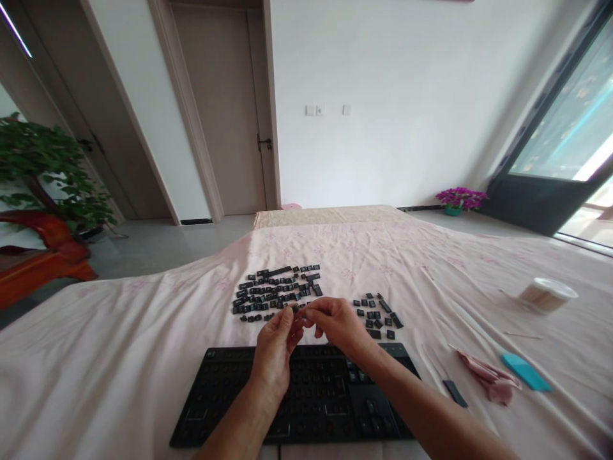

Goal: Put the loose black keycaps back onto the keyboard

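A pink sheet (143, 332) covers the bed before us. On it the keyboard (297, 396) lies with its long axis left to right, directly under our forearms. Beyond it sit the large keycap pile (275, 291) and a smaller one (378, 313). Our left hand (276, 348) and right hand (338, 322) meet above the keyboard's far edge, fingertips pinched together on one small keycap (301, 309).

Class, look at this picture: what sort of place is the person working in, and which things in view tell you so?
Probably a bedroom at home. The keyboard lies on a bed with a pink sheet, plain interior doors stand behind, and a potted plant sits at the left.
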The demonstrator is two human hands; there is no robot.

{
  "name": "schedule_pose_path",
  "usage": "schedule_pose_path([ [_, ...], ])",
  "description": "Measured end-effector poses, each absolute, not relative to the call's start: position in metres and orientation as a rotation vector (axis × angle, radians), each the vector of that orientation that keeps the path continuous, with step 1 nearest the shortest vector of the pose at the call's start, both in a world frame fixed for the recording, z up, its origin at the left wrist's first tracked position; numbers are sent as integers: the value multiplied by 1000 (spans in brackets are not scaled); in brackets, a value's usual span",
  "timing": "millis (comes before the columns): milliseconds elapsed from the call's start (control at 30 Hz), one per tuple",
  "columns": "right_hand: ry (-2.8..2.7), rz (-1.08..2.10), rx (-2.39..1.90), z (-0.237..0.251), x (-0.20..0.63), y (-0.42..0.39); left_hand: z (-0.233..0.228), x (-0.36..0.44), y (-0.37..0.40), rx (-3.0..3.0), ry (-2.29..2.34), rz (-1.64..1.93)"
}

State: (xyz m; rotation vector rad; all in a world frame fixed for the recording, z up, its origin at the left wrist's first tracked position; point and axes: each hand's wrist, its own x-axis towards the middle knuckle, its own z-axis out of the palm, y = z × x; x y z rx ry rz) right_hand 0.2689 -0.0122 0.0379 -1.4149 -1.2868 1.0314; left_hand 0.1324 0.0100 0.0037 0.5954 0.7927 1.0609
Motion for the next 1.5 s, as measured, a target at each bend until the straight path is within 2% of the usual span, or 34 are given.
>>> schedule_pose_path([
  [167, -1130, 976, -1373, 35, 265, -13, 12, 133, 9, 390, 901, 1012],
  [667, -1032, 1174, -1229, 14, 252, -12, 7, 135, 8, 414, 920, 1035],
  [767, -1187, 1044, -1251, 12, 258, -12, 6, 134, 9, 462, 931, 1019],
  [967, -1929, 301, -1402, 31, 286, -22, 5, 131, 13, 737, 906, 951],
  [1100, -2316, 9, -1526, 55, 293, -35, 0, 131, 13, 843, 868, 862],
  [1200, -2428, -48, -1541, 66, 290, -42, -4, 132, 11, 932, 830, 807],
  [1333, -2420, 24, -1576, 69, 295, -47, -3, 132, 9, 1036, 785, 718],
  [1500, -1986, 224, -1703, 51, 341, -60, -2, 126, 18, 1487, 862, 774],
])
